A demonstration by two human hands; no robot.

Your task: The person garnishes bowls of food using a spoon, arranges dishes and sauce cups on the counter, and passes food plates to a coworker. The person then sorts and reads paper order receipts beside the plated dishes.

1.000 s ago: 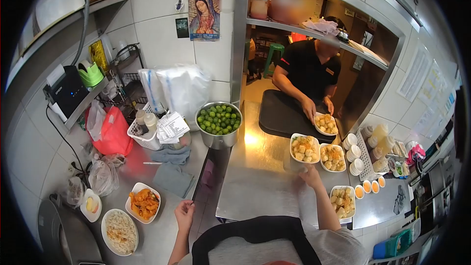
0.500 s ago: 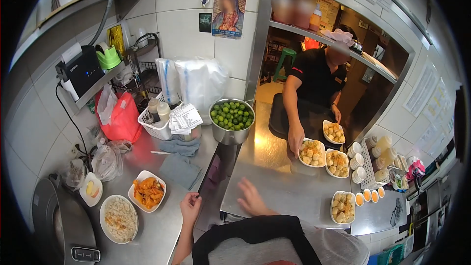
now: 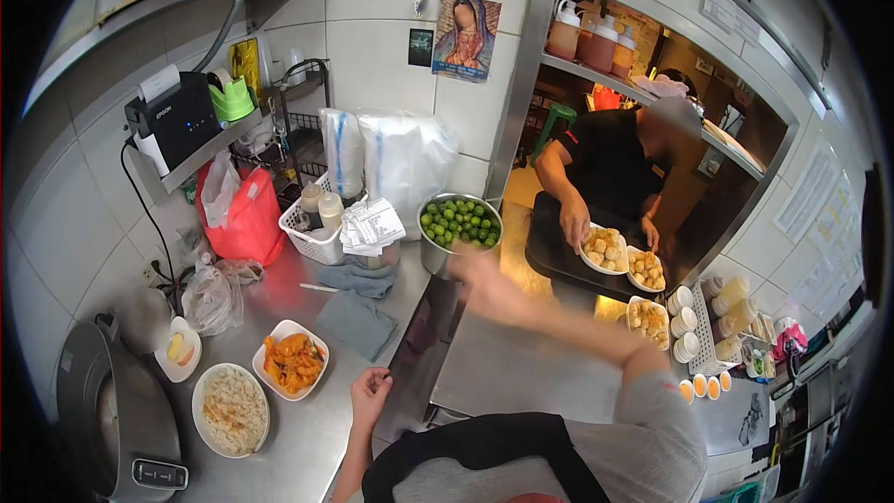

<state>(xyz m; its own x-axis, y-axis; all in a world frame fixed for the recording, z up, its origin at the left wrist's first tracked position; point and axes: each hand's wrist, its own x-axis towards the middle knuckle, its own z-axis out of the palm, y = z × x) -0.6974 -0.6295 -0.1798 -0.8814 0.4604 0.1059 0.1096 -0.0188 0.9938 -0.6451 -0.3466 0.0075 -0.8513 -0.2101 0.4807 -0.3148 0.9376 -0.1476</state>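
My right hand [image 3: 480, 278], smeared by motion, is stretched out at the near rim of the metal pot of green citrus fruit [image 3: 458, 222]; its fingers are not clear. My left hand [image 3: 371, 391] hangs near the edge of the left counter with its fingers curled together; what they hold, if anything, cannot be made out. To its left stand a square bowl of orange-sauced food [image 3: 292, 362] and an oval bowl of rice [image 3: 231, 410]. Blue-grey cloths [image 3: 358, 323] lie between the pot and the bowls.
Across the right counter [image 3: 521, 363], a co-worker [image 3: 615, 154] handles two bowls of pale chunks [image 3: 604, 251] over a black tray [image 3: 559, 251]. Another such bowl [image 3: 648, 321] stands nearer me, beside stacked cups [image 3: 684, 321] and small orange sauce cups [image 3: 700, 386]. A black cooker [image 3: 140, 438] is at far left.
My right hand has moved up from the right counter to the pot. The co-worker has moved a bowl back over the tray. The view has shifted somewhat.
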